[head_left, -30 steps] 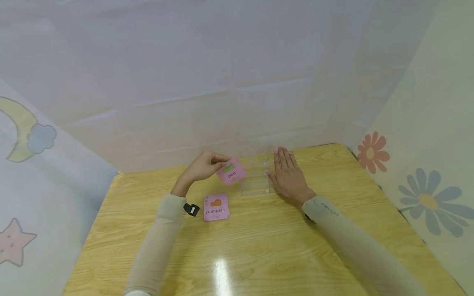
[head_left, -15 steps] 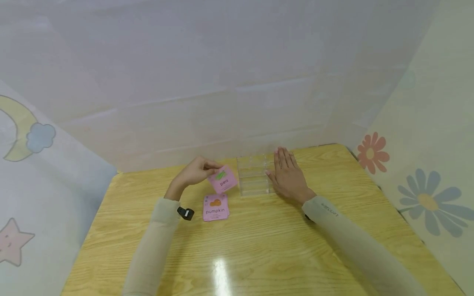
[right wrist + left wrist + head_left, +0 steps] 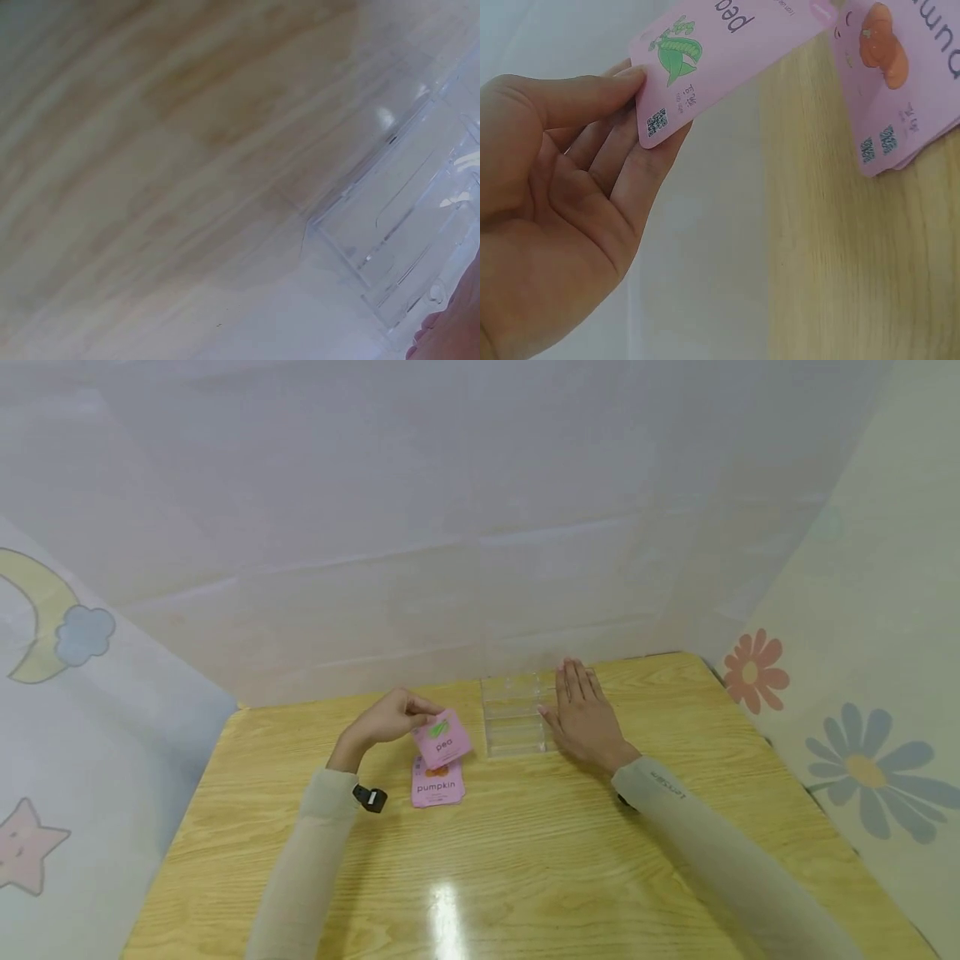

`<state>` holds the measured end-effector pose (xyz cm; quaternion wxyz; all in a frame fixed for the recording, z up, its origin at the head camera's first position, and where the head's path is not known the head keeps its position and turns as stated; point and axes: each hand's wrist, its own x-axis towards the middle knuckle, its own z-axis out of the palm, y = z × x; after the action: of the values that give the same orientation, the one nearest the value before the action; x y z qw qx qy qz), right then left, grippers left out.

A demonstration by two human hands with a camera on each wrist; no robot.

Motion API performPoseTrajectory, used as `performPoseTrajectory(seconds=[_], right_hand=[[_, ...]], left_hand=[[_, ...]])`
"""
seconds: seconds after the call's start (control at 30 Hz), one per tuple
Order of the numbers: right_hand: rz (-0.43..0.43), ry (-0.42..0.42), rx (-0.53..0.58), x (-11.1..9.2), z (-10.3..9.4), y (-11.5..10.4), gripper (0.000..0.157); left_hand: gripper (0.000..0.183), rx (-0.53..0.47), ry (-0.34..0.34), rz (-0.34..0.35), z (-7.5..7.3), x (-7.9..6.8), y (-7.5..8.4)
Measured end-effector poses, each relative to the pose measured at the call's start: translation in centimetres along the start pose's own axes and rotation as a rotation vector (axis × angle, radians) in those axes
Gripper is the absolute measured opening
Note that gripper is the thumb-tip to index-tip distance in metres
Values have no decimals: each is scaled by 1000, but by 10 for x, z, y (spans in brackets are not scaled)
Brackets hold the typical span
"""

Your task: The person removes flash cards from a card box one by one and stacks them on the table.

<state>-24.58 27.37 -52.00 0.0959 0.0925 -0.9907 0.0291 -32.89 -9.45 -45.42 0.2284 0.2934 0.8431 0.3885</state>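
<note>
My left hand (image 3: 386, 717) pinches a pink flashcard (image 3: 443, 739) printed "pea" by its upper left corner, thumb on the picture side. The card is tilted and overlaps the far part of a stack of pink flashcards (image 3: 438, 788) topped by a "pumpkin" card. In the left wrist view the pea card (image 3: 705, 60) appears beside the pumpkin card (image 3: 907, 75). To the right of the cards stands a clear plastic divided box (image 3: 514, 737). My right hand (image 3: 588, 720) lies with straight fingers along the box's right side; only its edge shows in the right wrist view.
The wooden table (image 3: 525, 860) runs up to a pale hanging sheet (image 3: 465, 568) behind the box. A wall printed with flowers (image 3: 866, 768) borders the right side, and one with a moon and star (image 3: 33, 847) the left.
My left hand has drawn the pea card from beside the clear box leftward and nearer, over the pumpkin stack. The right hand and the box stay in place.
</note>
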Motion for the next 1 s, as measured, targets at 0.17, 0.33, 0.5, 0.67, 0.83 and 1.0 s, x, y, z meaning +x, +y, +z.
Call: performPoseTrajectory(seconds=[0.17,0.33,0.5,0.67,0.83,1.0], right_hand=[[-3,-6,4,0,-1,0,83],[-6,-7,-9,0,-1,0,84],[-12,11,-17,1,1,1,83],[-8,7,-1,3,0,0,83],[-4,-11,18,3,0,1,83],[4,-13,13,1,3,2,84]], left_hand=[[31,-20,-21,-21,5,-4,-5],[30,-28,-28,-15,7,-8,-10],[29,-29,-40,-23,5,-11,-12],[30,-44,-57,-26,6,-12,-15],[30,-45,-93,-26,10,-12,-18],[29,-36,-108,-15,13,-11,-19]])
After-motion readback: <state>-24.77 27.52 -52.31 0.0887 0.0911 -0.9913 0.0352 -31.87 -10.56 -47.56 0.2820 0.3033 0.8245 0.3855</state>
